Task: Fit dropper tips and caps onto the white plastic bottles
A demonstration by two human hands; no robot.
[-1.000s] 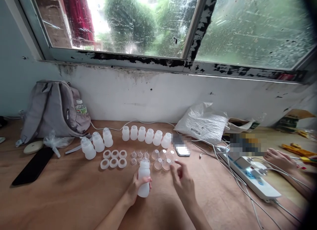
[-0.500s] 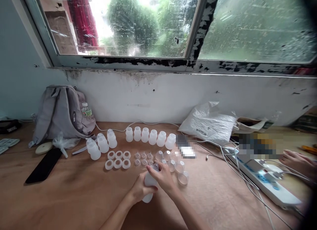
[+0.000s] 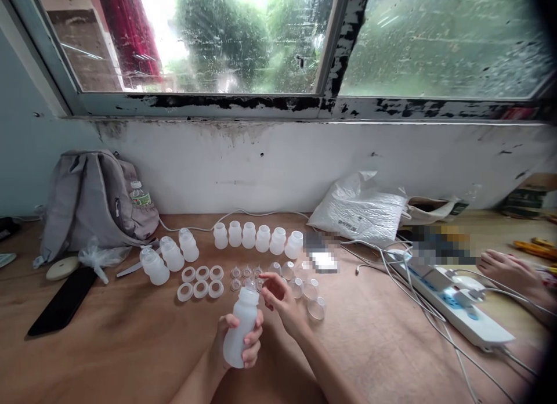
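Note:
My left hand (image 3: 250,340) is wrapped round a translucent white baby bottle (image 3: 238,334), tilted slightly, with a clear nipple on its top. My right hand (image 3: 281,299) is just to the right of the bottle's top, fingers apart and holding nothing I can see. Behind it lie several small clear nipples (image 3: 235,284) and several clear dome caps (image 3: 316,309). Several white collar rings (image 3: 201,289) lie in two rows to the left of the nipples. Further back stands a row of open bottles (image 3: 263,239); three capped bottles (image 3: 172,254) stand to their left.
A grey backpack (image 3: 87,206), a black phone-like slab (image 3: 63,305) and a knotted plastic bag (image 3: 102,256) sit on the left. At the right are a silvery plastic package (image 3: 357,212), a power strip (image 3: 461,311) with cables, and another person's hand (image 3: 507,270).
My right hand has come off the bottle's top, its fingers opening to the right. The bottle in my left hand has shifted left and shows more fully. The whole view has shifted a little.

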